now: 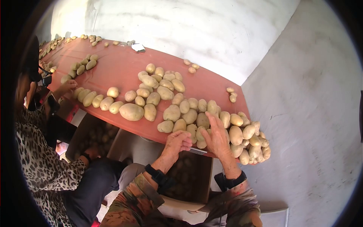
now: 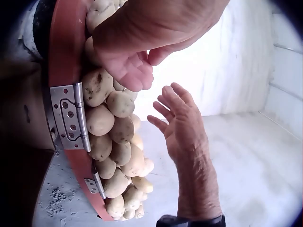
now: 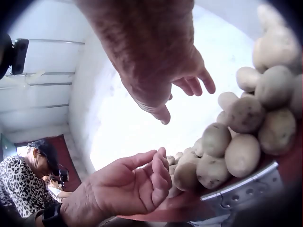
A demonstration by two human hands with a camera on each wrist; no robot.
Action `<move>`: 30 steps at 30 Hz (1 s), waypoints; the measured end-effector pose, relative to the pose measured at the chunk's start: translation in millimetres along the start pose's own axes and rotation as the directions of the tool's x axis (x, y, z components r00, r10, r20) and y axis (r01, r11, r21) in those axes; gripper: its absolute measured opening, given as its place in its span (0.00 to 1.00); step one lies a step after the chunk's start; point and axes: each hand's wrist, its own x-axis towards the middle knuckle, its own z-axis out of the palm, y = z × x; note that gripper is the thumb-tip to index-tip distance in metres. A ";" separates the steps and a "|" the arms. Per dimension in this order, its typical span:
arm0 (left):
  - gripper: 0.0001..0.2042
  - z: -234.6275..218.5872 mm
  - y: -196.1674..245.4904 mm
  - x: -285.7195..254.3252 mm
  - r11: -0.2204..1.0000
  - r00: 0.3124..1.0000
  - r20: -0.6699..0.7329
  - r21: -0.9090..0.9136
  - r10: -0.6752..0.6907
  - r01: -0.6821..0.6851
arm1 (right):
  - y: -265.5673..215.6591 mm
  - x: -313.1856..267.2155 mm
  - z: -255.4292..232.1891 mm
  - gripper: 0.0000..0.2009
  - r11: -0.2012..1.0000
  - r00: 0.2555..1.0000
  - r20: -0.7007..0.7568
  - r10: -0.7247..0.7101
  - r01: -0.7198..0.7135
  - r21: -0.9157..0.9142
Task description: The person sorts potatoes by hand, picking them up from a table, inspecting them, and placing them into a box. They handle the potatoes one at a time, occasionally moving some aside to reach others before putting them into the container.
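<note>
My left hand: fingers loosely bent, close together, holding nothing. My right hand: empty, fingers mostly straight and spread, thumb apart. Potatoes lie heaped at the near edge of the red table, just beyond both hands.

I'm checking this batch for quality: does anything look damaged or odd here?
Yes: in the left wrist view, one potato near the larger metal hinge has dark blemishes, perhaps damage. The hinge looks like door hardware, odd on a red tabletop.
</note>
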 end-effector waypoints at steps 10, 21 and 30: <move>0.07 -3.6 8.8 -4.0 0.990 0.989 -0.133 -0.113 0.071 -0.086 | -2.7 69.1 5.3 0.23 0.980 0.977 0.211 -0.040 0.080 -0.182; 0.08 -1.1 5.0 -2.1 0.991 0.994 -0.105 -0.124 0.030 -0.043 | 15.0 122.6 63.9 0.18 0.892 0.832 0.535 0.145 0.124 -0.434; 0.07 -4.1 9.0 1.3 0.993 0.996 -0.092 -0.119 0.015 -0.026 | 35.9 138.1 111.8 0.19 0.911 0.755 0.624 0.198 0.093 -0.402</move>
